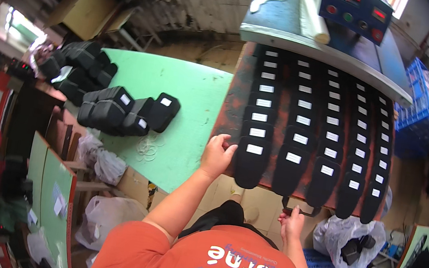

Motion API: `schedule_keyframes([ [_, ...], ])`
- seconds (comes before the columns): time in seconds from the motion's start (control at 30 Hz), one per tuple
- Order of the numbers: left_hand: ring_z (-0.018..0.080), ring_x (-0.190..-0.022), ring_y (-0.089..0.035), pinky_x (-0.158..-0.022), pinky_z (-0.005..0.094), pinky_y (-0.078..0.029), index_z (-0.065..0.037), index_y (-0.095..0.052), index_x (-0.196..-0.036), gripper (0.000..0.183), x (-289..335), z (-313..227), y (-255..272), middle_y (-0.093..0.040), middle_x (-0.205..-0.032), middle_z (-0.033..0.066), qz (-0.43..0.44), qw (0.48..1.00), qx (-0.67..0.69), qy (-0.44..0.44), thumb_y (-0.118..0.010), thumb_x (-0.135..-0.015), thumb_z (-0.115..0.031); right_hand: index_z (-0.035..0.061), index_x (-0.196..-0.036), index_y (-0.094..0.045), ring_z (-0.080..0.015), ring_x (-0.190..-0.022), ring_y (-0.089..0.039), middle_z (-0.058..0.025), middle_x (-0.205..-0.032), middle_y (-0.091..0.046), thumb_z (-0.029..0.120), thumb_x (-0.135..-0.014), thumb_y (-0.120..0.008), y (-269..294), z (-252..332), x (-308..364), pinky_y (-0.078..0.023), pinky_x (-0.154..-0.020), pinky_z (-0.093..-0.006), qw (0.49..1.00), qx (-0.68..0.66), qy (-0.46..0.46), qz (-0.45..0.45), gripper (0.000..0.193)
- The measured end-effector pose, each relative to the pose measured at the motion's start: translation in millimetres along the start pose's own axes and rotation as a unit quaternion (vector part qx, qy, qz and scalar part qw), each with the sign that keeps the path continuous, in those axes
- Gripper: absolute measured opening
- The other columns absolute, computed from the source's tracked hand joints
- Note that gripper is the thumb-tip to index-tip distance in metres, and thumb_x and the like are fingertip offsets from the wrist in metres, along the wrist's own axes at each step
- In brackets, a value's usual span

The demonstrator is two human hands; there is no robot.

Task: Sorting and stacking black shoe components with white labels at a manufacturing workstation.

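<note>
A dark red-brown tray (272, 160) carries several columns of overlapping black oblong fabric pieces, each with a small white label. My left hand (217, 156) is at the tray's left edge, thumb and forefinger apart, beside the nearest black piece (249, 169) of the left column. It holds nothing that I can see. At the tray's front edge, the fingers of my right hand (292, 222) are curled at a black handle (303, 209). The tray's far end lies against or under a pressing machine (323, 49); which one is hidden.
Left stands a green table (190, 108) with bundled black pieces (112, 109) and pale loops (147, 149). The machine bears a control box (354, 13) and a white roll (312, 17). Blue crates (422, 133) and a plastic bag (341, 235) are at right; bags (106, 218) lie lower left.
</note>
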State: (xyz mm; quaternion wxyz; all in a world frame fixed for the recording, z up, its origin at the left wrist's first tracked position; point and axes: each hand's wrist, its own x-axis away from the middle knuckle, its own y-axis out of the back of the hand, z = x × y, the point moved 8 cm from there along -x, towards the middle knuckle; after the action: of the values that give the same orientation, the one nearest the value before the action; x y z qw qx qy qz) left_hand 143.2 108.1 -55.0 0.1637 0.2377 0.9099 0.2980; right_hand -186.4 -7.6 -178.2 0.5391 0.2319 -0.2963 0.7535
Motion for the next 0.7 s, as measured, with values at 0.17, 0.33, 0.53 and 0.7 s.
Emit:
schedule_keyframes([
  [0.17, 0.0164, -0.067, -0.055, -0.063, 0.0288, -0.048, 0.002, -0.058, -0.100, 0.030, 6.5, 49.4, 43.2, -0.057, -0.086, 0.0103, -0.054, 0.996, 0.028, 0.062, -0.069, -0.076, -0.012, 0.0002, -0.085, -0.049, -0.0177, -0.053, -0.053, -0.0101, -0.069, -0.055, 0.030, -0.096, -0.040, -17.0, 21.8, -47.8, -0.045, -0.046, -0.0301, 1.000, -0.022, 0.004, 0.009, 0.033],
  [0.33, 0.0199, -0.068, -0.054, -0.069, 0.0320, -0.047, 0.000, -0.055, -0.104, 0.033, -10.4, 82.6, 139.6, -0.050, -0.097, 0.0136, -0.150, 0.981, -0.084, 0.093, -0.067, -0.075, -0.011, 0.0030, -0.089, -0.052, -0.0159, -0.060, -0.052, -0.0061, -0.070, -0.054, 0.027, -0.094, -0.048, -56.7, 81.6, -116.3, -0.045, -0.053, -0.0284, 0.992, -0.128, -0.013, 0.005, 0.025],
  [0.53, 0.0375, -0.106, -0.042, -0.095, 0.0443, -0.033, -0.003, -0.049, -0.116, 0.058, -38.9, 108.7, 301.4, -0.047, -0.113, 0.0184, -0.342, 0.865, -0.332, 0.155, -0.074, -0.068, -0.025, 0.0026, -0.092, -0.053, -0.0152, -0.060, -0.050, -0.0059, -0.074, -0.052, 0.024, -0.090, -0.055, -100.4, 131.8, -209.0, -0.047, -0.056, -0.0279, 0.966, -0.252, 0.018, 0.054, 0.022],
  [0.7, 0.0360, -0.105, -0.043, -0.093, 0.0436, -0.036, -0.009, -0.051, -0.112, 0.064, -58.1, 159.9, 331.2, -0.047, -0.110, 0.0177, -0.299, 0.857, -0.328, 0.262, -0.080, -0.058, -0.029, 0.0020, -0.092, -0.053, -0.0153, -0.059, -0.051, -0.0063, -0.073, -0.053, 0.017, -0.093, -0.052, -117.0, 167.6, -284.2, -0.049, -0.058, -0.0300, 0.970, -0.240, 0.022, 0.014, 0.015],
])
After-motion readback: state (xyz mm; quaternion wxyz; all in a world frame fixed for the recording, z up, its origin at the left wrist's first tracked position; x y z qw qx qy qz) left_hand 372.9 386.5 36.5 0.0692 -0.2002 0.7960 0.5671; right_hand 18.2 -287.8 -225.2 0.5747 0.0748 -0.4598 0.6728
